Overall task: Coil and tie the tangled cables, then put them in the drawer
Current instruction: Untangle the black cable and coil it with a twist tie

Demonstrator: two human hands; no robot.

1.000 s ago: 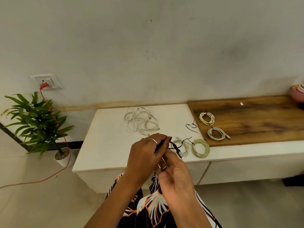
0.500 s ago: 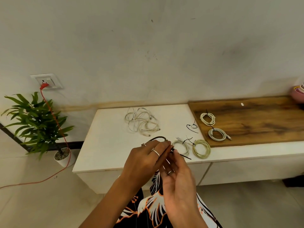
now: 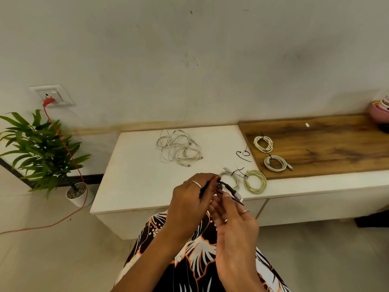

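Observation:
My left hand (image 3: 192,196) grips a small coil of black cable (image 3: 228,187) over the front edge of the white cabinet top (image 3: 134,178). My right hand (image 3: 233,220) pinches a thin black tie (image 3: 236,200) at the coil's lower side. A grey plug end sticks out to the right of the coil. A tangle of white cables (image 3: 179,147) lies further back on the top. Four tied coils lie to the right: a white one (image 3: 230,179), a yellow-green one (image 3: 255,181), and two whitish ones (image 3: 275,163) (image 3: 263,143) on the wooden board (image 3: 328,144).
A loose black tie (image 3: 243,154) lies near the board's left edge. Drawer fronts (image 3: 315,207) run below the top at the right. A potted plant (image 3: 42,152) stands on the floor at left, with an orange cord (image 3: 63,148) running from a wall socket. Pink bowls (image 3: 380,111) sit far right.
Both hands have kept working the black cable close together. The cable's loop above my left hand is gone; the coil now sticks out right, with the plug end showing.

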